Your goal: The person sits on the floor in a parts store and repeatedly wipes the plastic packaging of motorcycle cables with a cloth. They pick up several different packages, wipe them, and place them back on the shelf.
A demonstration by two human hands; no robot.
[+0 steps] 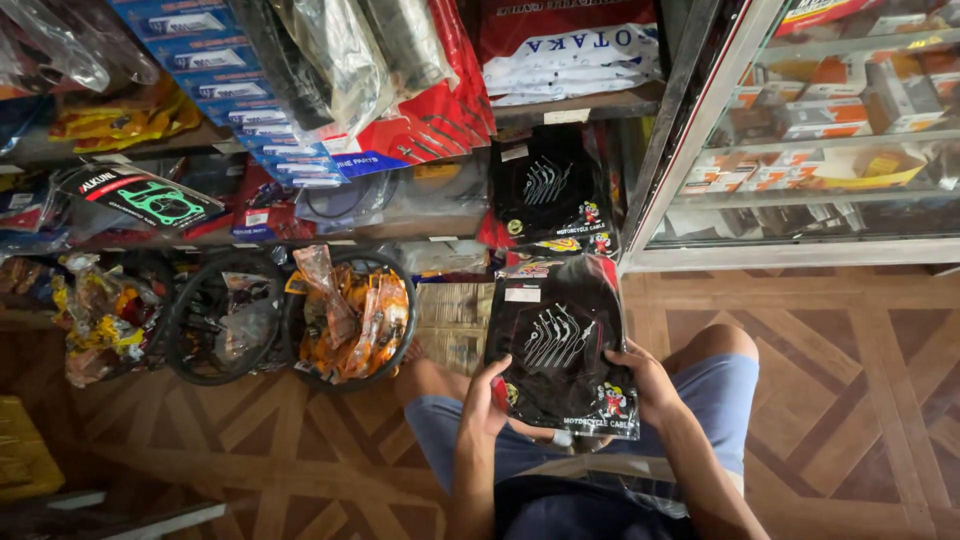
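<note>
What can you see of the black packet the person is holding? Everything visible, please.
The black packet is a flat, glossy plastic sleeve, mostly black with red edging, a white line drawing at its middle, a white label near the top and a small cartoon figure at the lower right. It stands nearly upright, tilted slightly, over the person's lap. The left hand grips its left edge and the right hand its right edge. Contents are hidden.

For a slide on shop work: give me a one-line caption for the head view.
Both hands, left hand and right hand, hold a black packaged cable before cluttered shelves.
</note>
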